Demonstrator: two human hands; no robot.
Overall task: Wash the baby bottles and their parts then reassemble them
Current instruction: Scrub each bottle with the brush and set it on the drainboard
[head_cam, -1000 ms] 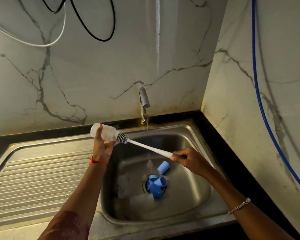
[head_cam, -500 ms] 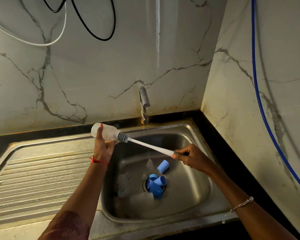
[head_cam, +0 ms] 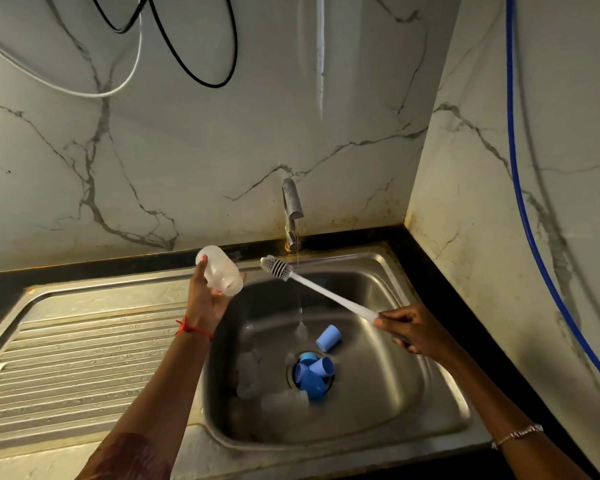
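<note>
Over the sink (head_cam: 440, 344), your left hand (head_cam: 205, 299) grips a clear bottle (head_cam: 219, 273) round its body, with the open mouth tipped down toward the basin. Your right hand (head_cam: 409, 329) is curled on the far end of the brush (head_cam: 326, 292). The two hands are well apart. The brush's bristled head hangs just beside the bottle's mouth, not inside it, and a thin stream from the tap (head_cam: 291, 209) runs behind the handle.

The bottle looks like light, thin, stiff plastic, and wet, so it will likely be slippery. Keep your fingers wrapped round the middle of the body rather than the rim, where a squeeze could pop it loose. The brush has a rigid handle and a soft head, so steer it from the handle's end as you are doing.

Blue caps (head_cam: 312, 375) are clustered on the drain, and one lies apart beside them. They are small and light, and likely to roll or float. More clear bottles (head_cam: 284, 400) lie low in the basin, hard to make out, so pick them up by the body.
</note>
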